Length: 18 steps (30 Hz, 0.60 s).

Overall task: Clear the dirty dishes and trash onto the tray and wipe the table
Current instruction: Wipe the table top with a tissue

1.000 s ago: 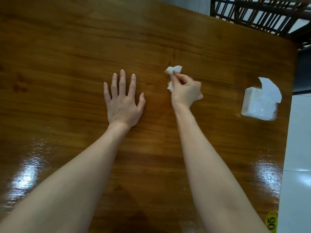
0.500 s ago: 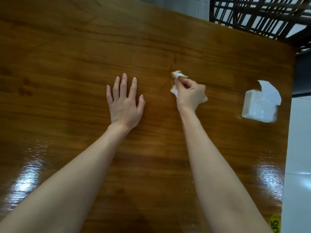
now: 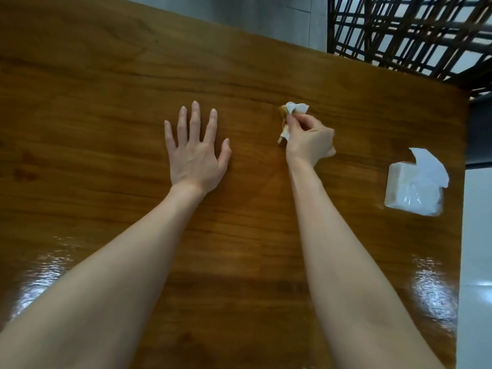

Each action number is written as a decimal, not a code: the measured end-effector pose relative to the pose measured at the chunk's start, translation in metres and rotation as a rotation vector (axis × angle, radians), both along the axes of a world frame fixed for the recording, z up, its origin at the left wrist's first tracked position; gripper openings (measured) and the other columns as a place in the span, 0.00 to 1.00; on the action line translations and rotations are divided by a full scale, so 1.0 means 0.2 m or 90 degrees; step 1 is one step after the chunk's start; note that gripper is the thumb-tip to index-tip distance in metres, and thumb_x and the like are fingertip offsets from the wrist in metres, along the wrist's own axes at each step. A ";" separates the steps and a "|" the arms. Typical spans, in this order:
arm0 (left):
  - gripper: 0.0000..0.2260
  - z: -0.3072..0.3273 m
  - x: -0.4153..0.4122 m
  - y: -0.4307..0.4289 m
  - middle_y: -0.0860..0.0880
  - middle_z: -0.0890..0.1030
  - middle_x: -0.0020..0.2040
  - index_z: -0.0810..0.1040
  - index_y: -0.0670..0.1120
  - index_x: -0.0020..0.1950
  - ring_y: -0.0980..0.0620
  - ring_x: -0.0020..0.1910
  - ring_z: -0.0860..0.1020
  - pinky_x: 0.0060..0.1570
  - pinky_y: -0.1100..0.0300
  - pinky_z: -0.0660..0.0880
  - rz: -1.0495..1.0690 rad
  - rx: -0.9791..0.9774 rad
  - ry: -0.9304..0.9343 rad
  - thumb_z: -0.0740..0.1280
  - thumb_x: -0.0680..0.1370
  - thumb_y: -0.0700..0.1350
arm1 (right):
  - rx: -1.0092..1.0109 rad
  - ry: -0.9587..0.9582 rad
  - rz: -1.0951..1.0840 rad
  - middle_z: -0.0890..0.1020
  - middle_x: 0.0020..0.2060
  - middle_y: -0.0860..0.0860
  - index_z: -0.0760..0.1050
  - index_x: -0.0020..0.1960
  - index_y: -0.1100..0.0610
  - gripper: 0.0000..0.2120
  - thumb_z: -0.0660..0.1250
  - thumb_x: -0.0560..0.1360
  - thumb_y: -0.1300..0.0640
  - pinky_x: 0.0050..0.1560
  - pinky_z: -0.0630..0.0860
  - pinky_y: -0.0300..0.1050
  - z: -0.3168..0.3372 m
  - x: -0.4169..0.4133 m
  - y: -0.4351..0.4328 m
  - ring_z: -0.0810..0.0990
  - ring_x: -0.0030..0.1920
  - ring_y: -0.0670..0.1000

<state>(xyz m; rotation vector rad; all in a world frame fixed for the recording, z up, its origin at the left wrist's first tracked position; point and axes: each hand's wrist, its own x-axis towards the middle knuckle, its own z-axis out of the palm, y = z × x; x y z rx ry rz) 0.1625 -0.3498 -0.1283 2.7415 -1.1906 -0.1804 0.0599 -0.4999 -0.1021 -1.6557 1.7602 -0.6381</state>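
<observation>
Tissue (image 3: 296,108), white, crumpled and stained brown along its left side, is sitting pinched in the right hand (image 3: 310,142), just right of the desk's middle, toward one o'clock. The fingers (image 3: 300,121) of that hand are curling round the wad. Thumb and forefinger are nipping its upper end, while its lower end is poking out beside the knuckles, low over the wood.

The left hand (image 3: 195,158) is lying flat, palm down, on the desk (image 3: 106,83) at about eleven o'clock from centre. Its fingers are lying straight and spread apart, holding nothing. The two hands are lying well apart.

At three o'clock, near the right edge, a soft pack of tissues (image 3: 410,193) in clear wrap is resting with one white sheet standing out of its top. Beyond the far corner at one o'clock, a dark lattice chair (image 3: 412,30) is showing. Light is glaring off the varnish at five and seven o'clock.
</observation>
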 end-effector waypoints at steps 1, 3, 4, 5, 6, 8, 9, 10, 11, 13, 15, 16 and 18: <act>0.29 0.00 0.00 0.00 0.43 0.55 0.78 0.57 0.51 0.78 0.41 0.77 0.52 0.73 0.42 0.44 0.001 -0.005 -0.003 0.48 0.80 0.62 | -0.002 -0.006 0.005 0.84 0.48 0.44 0.83 0.50 0.50 0.07 0.70 0.74 0.50 0.54 0.55 0.46 0.00 0.04 0.00 0.73 0.57 0.48; 0.29 -0.01 0.00 0.00 0.43 0.56 0.78 0.58 0.51 0.78 0.42 0.77 0.52 0.73 0.42 0.44 0.005 -0.007 -0.006 0.48 0.80 0.62 | -0.007 -0.012 0.076 0.83 0.48 0.44 0.84 0.49 0.49 0.06 0.70 0.75 0.51 0.53 0.55 0.47 -0.02 0.13 0.04 0.72 0.56 0.48; 0.29 -0.01 0.00 0.00 0.43 0.56 0.78 0.58 0.51 0.78 0.42 0.77 0.52 0.73 0.42 0.44 0.005 -0.004 -0.007 0.48 0.80 0.62 | -0.014 -0.005 0.126 0.83 0.49 0.44 0.84 0.49 0.49 0.06 0.70 0.75 0.51 0.51 0.54 0.46 -0.02 0.18 0.08 0.71 0.56 0.47; 0.28 -0.01 0.00 0.00 0.44 0.56 0.78 0.58 0.51 0.78 0.42 0.77 0.52 0.73 0.42 0.44 0.007 0.000 -0.006 0.48 0.80 0.62 | -0.021 0.006 0.169 0.83 0.49 0.43 0.84 0.49 0.48 0.06 0.70 0.75 0.51 0.49 0.52 0.44 -0.02 0.20 0.11 0.70 0.55 0.46; 0.28 0.00 0.00 -0.01 0.44 0.56 0.79 0.58 0.52 0.78 0.42 0.77 0.52 0.73 0.42 0.44 0.009 0.004 -0.004 0.49 0.80 0.62 | -0.028 0.014 0.192 0.83 0.48 0.43 0.84 0.49 0.48 0.06 0.70 0.75 0.50 0.48 0.51 0.43 -0.02 0.21 0.12 0.69 0.54 0.45; 0.28 0.00 0.00 -0.01 0.43 0.56 0.78 0.58 0.51 0.78 0.42 0.77 0.52 0.73 0.42 0.45 0.009 0.006 -0.005 0.49 0.80 0.62 | -0.033 0.020 0.172 0.83 0.47 0.42 0.84 0.49 0.48 0.06 0.70 0.74 0.49 0.48 0.51 0.44 -0.01 0.19 0.07 0.68 0.53 0.44; 0.28 0.00 0.00 0.00 0.43 0.56 0.78 0.58 0.51 0.78 0.42 0.77 0.53 0.73 0.42 0.45 0.007 0.005 -0.006 0.50 0.80 0.62 | -0.025 0.019 0.130 0.83 0.46 0.42 0.83 0.49 0.48 0.06 0.70 0.74 0.49 0.50 0.53 0.45 0.00 0.16 0.01 0.70 0.54 0.45; 0.28 0.00 0.00 0.00 0.43 0.57 0.78 0.59 0.51 0.77 0.42 0.77 0.53 0.73 0.42 0.46 0.006 0.003 -0.006 0.50 0.80 0.61 | -0.012 0.017 0.076 0.83 0.47 0.43 0.83 0.49 0.48 0.07 0.70 0.74 0.49 0.53 0.55 0.46 0.00 0.13 -0.05 0.72 0.55 0.47; 0.28 0.00 0.00 0.00 0.43 0.57 0.78 0.59 0.51 0.77 0.41 0.77 0.53 0.73 0.42 0.46 0.006 0.001 -0.007 0.50 0.80 0.61 | 0.000 0.019 0.026 0.83 0.48 0.43 0.83 0.50 0.49 0.07 0.70 0.74 0.49 0.55 0.56 0.48 0.01 0.11 -0.11 0.72 0.57 0.47; 0.28 -0.01 0.00 0.00 0.43 0.57 0.78 0.59 0.51 0.77 0.41 0.77 0.53 0.73 0.41 0.46 0.004 0.000 -0.011 0.50 0.80 0.61 | 0.004 0.018 -0.015 0.83 0.49 0.44 0.83 0.51 0.49 0.07 0.70 0.75 0.50 0.57 0.58 0.49 0.01 0.11 -0.16 0.72 0.58 0.47; 0.28 -0.01 -0.01 0.00 0.42 0.58 0.78 0.59 0.51 0.77 0.41 0.77 0.54 0.73 0.42 0.46 0.002 0.002 -0.013 0.50 0.80 0.61 | 0.001 0.004 0.043 0.83 0.50 0.44 0.83 0.51 0.49 0.07 0.69 0.75 0.50 0.57 0.57 0.49 0.01 0.19 -0.11 0.71 0.58 0.47; 0.28 -0.01 -0.01 0.00 0.43 0.58 0.78 0.59 0.51 0.77 0.41 0.77 0.54 0.73 0.42 0.46 0.002 0.002 -0.014 0.50 0.80 0.61 | 0.001 0.003 0.100 0.83 0.50 0.44 0.83 0.51 0.49 0.07 0.69 0.75 0.50 0.56 0.56 0.48 0.00 0.24 -0.06 0.70 0.58 0.48; 0.28 -0.02 0.00 0.00 0.43 0.58 0.78 0.59 0.51 0.77 0.42 0.77 0.53 0.73 0.42 0.45 0.003 0.003 -0.016 0.51 0.79 0.61 | -0.007 0.017 0.209 0.83 0.50 0.43 0.83 0.51 0.49 0.07 0.69 0.75 0.50 0.53 0.54 0.47 -0.01 0.31 0.06 0.70 0.56 0.48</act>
